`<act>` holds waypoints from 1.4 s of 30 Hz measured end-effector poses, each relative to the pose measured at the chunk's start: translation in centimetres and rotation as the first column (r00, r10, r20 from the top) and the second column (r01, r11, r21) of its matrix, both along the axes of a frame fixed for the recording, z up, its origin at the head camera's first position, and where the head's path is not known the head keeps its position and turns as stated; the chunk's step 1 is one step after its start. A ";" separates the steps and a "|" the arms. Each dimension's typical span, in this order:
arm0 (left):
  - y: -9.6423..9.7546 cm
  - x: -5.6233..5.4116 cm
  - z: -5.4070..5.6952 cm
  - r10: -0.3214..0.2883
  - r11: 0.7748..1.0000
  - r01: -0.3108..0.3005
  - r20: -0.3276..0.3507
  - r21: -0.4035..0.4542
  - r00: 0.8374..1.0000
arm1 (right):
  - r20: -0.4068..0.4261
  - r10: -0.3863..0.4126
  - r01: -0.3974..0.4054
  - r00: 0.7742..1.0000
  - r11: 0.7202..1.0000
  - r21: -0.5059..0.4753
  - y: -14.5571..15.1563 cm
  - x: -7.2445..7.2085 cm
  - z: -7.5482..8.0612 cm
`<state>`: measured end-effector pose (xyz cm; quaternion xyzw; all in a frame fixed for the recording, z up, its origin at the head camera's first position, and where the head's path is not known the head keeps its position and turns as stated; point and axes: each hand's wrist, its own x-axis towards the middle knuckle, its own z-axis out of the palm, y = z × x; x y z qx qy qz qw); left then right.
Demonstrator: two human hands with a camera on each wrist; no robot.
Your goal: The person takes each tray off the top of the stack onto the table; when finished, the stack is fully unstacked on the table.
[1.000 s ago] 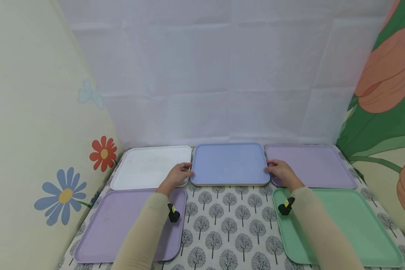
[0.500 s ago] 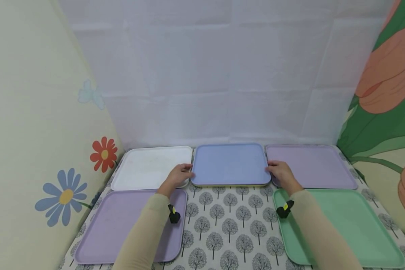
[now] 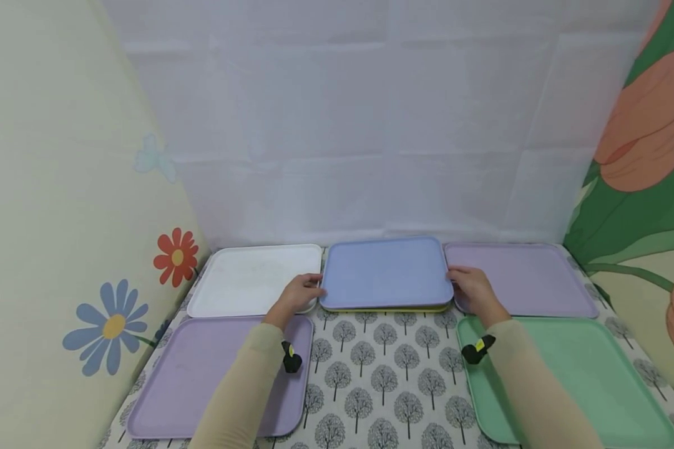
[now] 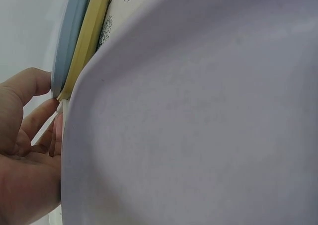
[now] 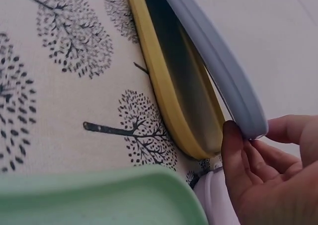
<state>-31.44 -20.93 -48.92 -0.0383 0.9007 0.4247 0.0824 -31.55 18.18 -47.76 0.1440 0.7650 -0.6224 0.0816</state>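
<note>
A blue tray (image 3: 387, 274) lies over a yellow tray (image 5: 155, 73) at the middle back of the table. My right hand (image 3: 475, 290) pinches the blue tray's right edge, thumb on one side and fingers under it. That edge is raised, and a gap shows between the two trays in the right wrist view. At the left edge my left hand (image 3: 296, 294) pinches the blue tray near its front corner, the thumb on its rim and a fingertip at the seam with the yellow tray. There the two rims lie close together.
A white tray (image 3: 253, 274) stands back left, a purple tray (image 3: 528, 280) back right. Another purple tray (image 3: 202, 380) lies front left under my left forearm, and a green tray (image 3: 584, 380) front right. Tree-print cloth (image 3: 382, 380) covers the table; a white sheet (image 3: 371, 125) hangs behind.
The blue tray's right side has risen and it now tilts, showing more of the yellow tray beneath. My right hand has gone up slightly with it; the left hand stays at its edge.
</note>
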 end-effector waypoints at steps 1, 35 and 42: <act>0.0 0.0 0.0 -0.002 1.000 0.002 -0.004 0.000 1.000 | 0.010 0.000 0.000 1.000 0.999 -0.041 0.1 0.0 0.0; -0.3 -0.2 -0.7 0.015 1.000 -0.016 0.045 0.017 0.999 | 0.034 0.072 -0.059 0.997 0.957 -0.282 1.7 1.7 1.2; -0.3 -0.1 -0.2 -0.022 1.000 0.022 0.005 0.018 1.000 | 0.002 0.081 -0.076 0.997 0.944 -0.322 2.2 2.4 1.3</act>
